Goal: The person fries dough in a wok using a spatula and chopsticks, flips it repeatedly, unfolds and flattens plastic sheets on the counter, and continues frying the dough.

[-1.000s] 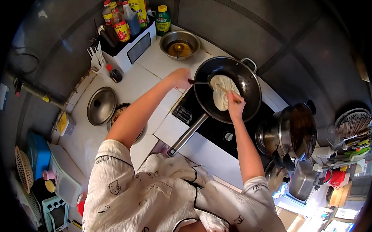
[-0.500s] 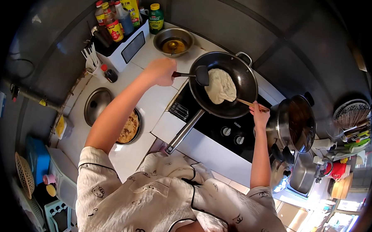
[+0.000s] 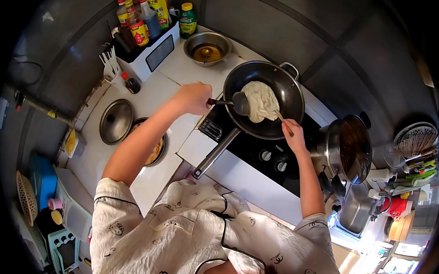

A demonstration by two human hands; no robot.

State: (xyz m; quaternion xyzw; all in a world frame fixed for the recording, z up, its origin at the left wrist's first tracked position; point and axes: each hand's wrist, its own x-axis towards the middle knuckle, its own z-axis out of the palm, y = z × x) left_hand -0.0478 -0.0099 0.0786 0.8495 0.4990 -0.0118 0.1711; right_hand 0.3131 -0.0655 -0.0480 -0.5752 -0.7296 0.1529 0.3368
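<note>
A pale flatbread (image 3: 262,99), folded and wrinkled near its lower edge, lies in the black wok (image 3: 290,98) on the stove. My left hand (image 3: 194,97) is closed around the handle of a dark spatula (image 3: 241,103), whose blade meets the left edge of the flatbread. In my right hand (image 3: 294,134) are wooden chopsticks (image 3: 284,121); their tips touch the flatbread's lower right edge. The wok's long metal handle (image 3: 216,153) points toward my body.
A metal bowl with oil (image 3: 208,34) stands behind the wok. To the left are a pan lid (image 3: 116,121), a pan of browned flatbread (image 3: 156,154) partly behind my arm, and bottled sauces (image 3: 136,28). A large steel pot (image 3: 332,148) sits at the right, beyond it a sink (image 3: 356,209).
My left hand and the spatula have moved down slightly. My right hand with the chopsticks has shifted left, and the flatbread's lower edge has bunched up more.
</note>
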